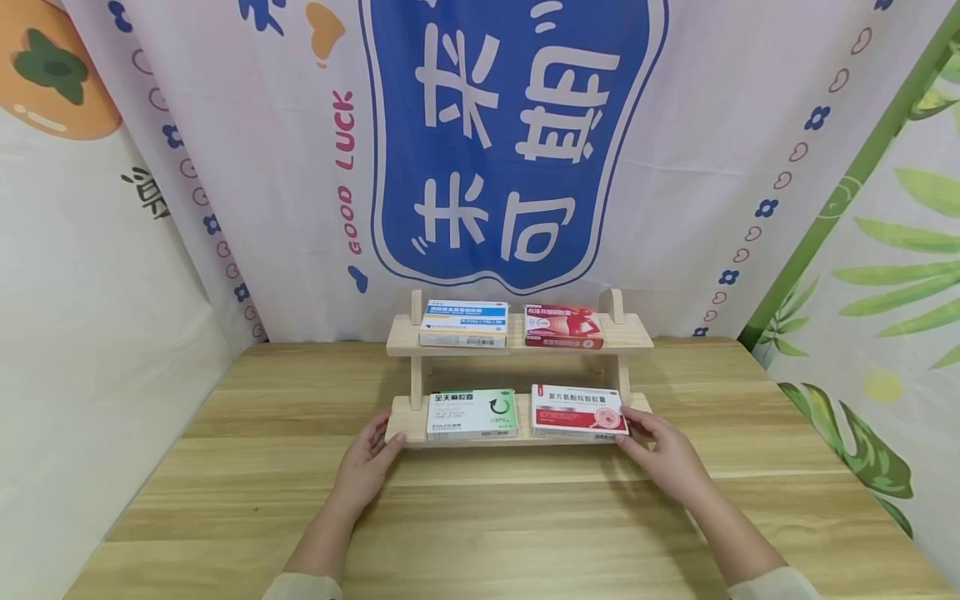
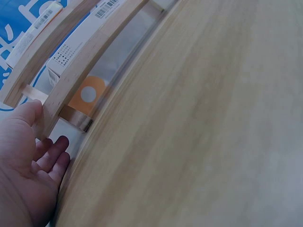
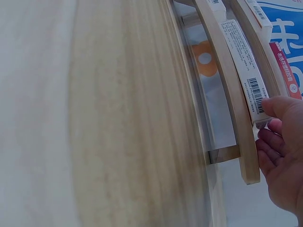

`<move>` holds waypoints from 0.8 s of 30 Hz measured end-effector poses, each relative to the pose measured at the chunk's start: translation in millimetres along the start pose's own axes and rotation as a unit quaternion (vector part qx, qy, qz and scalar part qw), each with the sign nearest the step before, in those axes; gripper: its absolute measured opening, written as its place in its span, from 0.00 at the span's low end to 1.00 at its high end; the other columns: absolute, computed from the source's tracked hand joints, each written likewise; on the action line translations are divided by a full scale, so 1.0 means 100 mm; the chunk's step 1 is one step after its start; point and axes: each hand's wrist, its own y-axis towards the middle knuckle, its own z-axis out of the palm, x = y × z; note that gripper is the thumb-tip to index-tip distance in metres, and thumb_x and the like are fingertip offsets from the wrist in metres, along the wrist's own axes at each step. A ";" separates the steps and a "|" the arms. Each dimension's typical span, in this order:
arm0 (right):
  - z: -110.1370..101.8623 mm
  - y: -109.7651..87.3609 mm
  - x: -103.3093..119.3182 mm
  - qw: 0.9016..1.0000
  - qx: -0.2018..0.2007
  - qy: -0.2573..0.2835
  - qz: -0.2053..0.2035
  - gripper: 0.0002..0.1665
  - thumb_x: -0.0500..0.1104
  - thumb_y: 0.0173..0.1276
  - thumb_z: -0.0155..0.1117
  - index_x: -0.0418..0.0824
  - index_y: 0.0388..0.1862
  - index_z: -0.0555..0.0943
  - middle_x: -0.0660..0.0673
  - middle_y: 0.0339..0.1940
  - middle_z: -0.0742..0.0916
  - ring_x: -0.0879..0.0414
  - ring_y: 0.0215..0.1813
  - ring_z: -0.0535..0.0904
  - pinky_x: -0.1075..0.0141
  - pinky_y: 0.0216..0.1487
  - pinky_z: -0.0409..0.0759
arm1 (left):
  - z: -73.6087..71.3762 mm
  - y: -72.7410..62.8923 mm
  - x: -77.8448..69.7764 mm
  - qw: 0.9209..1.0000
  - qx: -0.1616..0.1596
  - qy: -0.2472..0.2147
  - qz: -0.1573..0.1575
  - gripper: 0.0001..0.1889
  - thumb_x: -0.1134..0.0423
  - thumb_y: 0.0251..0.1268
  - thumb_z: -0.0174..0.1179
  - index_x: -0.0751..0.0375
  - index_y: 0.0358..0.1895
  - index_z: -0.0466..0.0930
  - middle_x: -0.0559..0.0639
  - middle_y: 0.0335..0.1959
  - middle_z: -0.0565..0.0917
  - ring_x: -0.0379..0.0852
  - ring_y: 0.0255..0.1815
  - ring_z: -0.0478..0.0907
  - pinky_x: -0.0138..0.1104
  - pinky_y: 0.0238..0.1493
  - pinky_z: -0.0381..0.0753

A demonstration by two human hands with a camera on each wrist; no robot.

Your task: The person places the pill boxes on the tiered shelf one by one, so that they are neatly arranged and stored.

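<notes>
A two-tier wooden display rack [image 1: 641, 333] stands on the table. On its lower tier lie a green-and-white medicine box [image 1: 472, 414] and, to the right, a red-and-white medicine box [image 1: 577, 411]. My left hand [image 1: 367, 462] grips the left end of the lower board; in the left wrist view the thumb [image 2: 29, 111] is at the board's end with the fingers curled below. My right hand [image 1: 667, 454] holds the right end of the red-and-white box between thumb and fingers. The thumb [image 3: 279, 107] lies at the box's front corner in the right wrist view.
The upper tier carries a blue-and-white medicine box [image 1: 463, 323] and a red medicine box [image 1: 562, 326]. Behind the rack hangs a printed cloth [image 1: 690, 167] along the back of the wooden table [image 1: 495, 533]. More printed cloth covers both sides.
</notes>
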 end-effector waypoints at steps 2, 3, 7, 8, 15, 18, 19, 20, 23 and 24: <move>0.00 0.01 0.00 1.000 -0.002 0.000 -0.003 0.31 0.50 0.71 0.63 0.37 0.68 0.72 0.31 0.64 0.78 0.36 0.61 0.78 0.40 0.64 0.75 | 0.00 0.00 0.00 1.000 -0.001 0.001 0.000 0.32 0.57 0.74 0.55 0.64 0.75 0.56 0.65 0.75 0.61 0.58 0.76 0.59 0.48 0.76 0.62; 0.00 0.01 0.00 1.000 -0.003 -0.001 -0.005 0.31 0.50 0.71 0.63 0.37 0.68 0.72 0.31 0.64 0.78 0.36 0.61 0.78 0.40 0.64 0.75 | 0.00 0.00 0.00 1.000 -0.002 0.002 0.000 0.32 0.57 0.74 0.55 0.64 0.75 0.56 0.65 0.75 0.61 0.58 0.76 0.59 0.47 0.76 0.62; 0.01 0.03 0.00 1.000 -0.005 -0.004 -0.012 0.30 0.48 0.71 0.62 0.36 0.68 0.72 0.31 0.64 0.79 0.37 0.60 0.78 0.40 0.63 0.76 | -0.01 0.01 0.00 1.000 -0.001 0.003 0.003 0.32 0.58 0.74 0.55 0.64 0.75 0.56 0.65 0.75 0.61 0.58 0.76 0.59 0.47 0.75 0.63; 0.01 0.03 0.00 1.000 -0.006 -0.006 -0.013 0.30 0.47 0.71 0.62 0.36 0.68 0.72 0.31 0.64 0.79 0.38 0.60 0.78 0.41 0.63 0.76 | -0.01 0.01 0.00 1.000 -0.001 0.002 0.004 0.32 0.57 0.74 0.55 0.64 0.75 0.56 0.65 0.75 0.61 0.58 0.76 0.59 0.47 0.75 0.63; 0.02 0.04 -0.01 1.000 -0.011 -0.014 -0.025 0.29 0.45 0.71 0.61 0.35 0.68 0.72 0.30 0.64 0.79 0.38 0.59 0.79 0.41 0.62 0.77 | -0.01 0.00 0.01 1.000 0.000 0.000 0.002 0.32 0.58 0.74 0.55 0.63 0.75 0.56 0.65 0.75 0.61 0.58 0.76 0.59 0.47 0.76 0.62; 0.03 0.04 -0.02 1.000 -0.014 -0.013 -0.025 0.29 0.44 0.71 0.61 0.35 0.68 0.72 0.30 0.64 0.79 0.38 0.59 0.79 0.41 0.62 0.77 | -0.01 0.00 0.01 1.000 0.000 0.001 0.002 0.32 0.58 0.73 0.55 0.63 0.75 0.56 0.65 0.75 0.61 0.58 0.76 0.59 0.47 0.76 0.62; 0.03 0.04 -0.01 1.000 -0.015 -0.011 -0.023 0.29 0.44 0.71 0.61 0.35 0.69 0.72 0.31 0.64 0.78 0.39 0.59 0.79 0.41 0.62 0.77 | -0.02 0.00 0.01 1.000 0.000 0.002 0.002 0.32 0.58 0.73 0.55 0.63 0.75 0.56 0.65 0.75 0.61 0.58 0.76 0.60 0.47 0.76 0.62; 0.03 0.04 -0.01 1.000 -0.014 -0.009 -0.020 0.30 0.45 0.71 0.61 0.35 0.69 0.71 0.31 0.65 0.78 0.39 0.60 0.79 0.41 0.62 0.77 | -0.02 0.00 0.02 1.000 0.000 0.002 0.002 0.32 0.58 0.73 0.55 0.63 0.75 0.56 0.65 0.75 0.61 0.58 0.76 0.60 0.47 0.76 0.63; 0.03 0.03 -0.01 1.000 -0.012 -0.001 -0.005 0.32 0.49 0.72 0.61 0.37 0.70 0.70 0.31 0.66 0.77 0.38 0.61 0.78 0.41 0.63 0.76 | -0.03 -0.01 0.02 1.000 -0.002 0.004 0.003 0.32 0.58 0.73 0.55 0.64 0.75 0.56 0.66 0.75 0.61 0.59 0.76 0.60 0.48 0.75 0.63; 0.01 0.03 -0.01 1.000 -0.011 0.003 0.003 0.33 0.51 0.72 0.62 0.37 0.71 0.70 0.30 0.67 0.76 0.37 0.63 0.77 0.40 0.63 0.76 | -0.02 -0.01 0.03 1.000 -0.002 0.005 0.002 0.32 0.58 0.74 0.55 0.64 0.75 0.56 0.66 0.75 0.61 0.59 0.76 0.60 0.48 0.75 0.63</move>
